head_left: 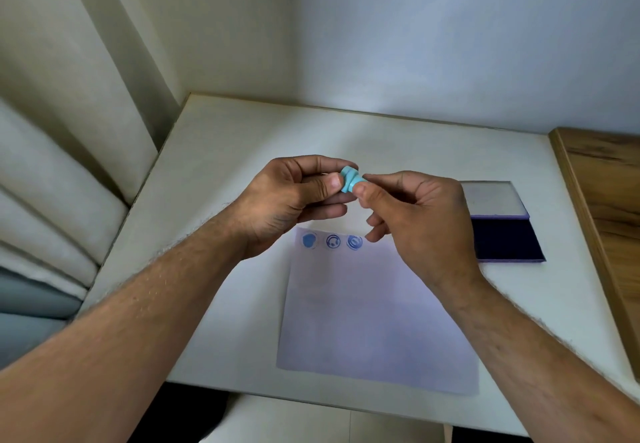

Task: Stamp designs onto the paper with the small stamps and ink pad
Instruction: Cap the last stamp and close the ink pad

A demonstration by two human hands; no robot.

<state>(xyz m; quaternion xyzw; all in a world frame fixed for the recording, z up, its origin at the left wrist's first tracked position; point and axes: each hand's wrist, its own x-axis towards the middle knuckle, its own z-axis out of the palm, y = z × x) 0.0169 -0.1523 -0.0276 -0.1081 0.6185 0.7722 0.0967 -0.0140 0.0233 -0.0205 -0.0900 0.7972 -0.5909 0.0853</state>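
In the head view, the left hand and right hand both pinch a small light-blue plastic stamp above the white paper sheet, its long axis running roughly left-right, tilted; the open dark-blue ink pad lies just right of the paper.

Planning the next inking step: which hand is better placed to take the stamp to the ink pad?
Right, probably. The right hand already pinches the blue stamp and the open ink pad lies just beyond it on the right; the left hand would have to cross over.
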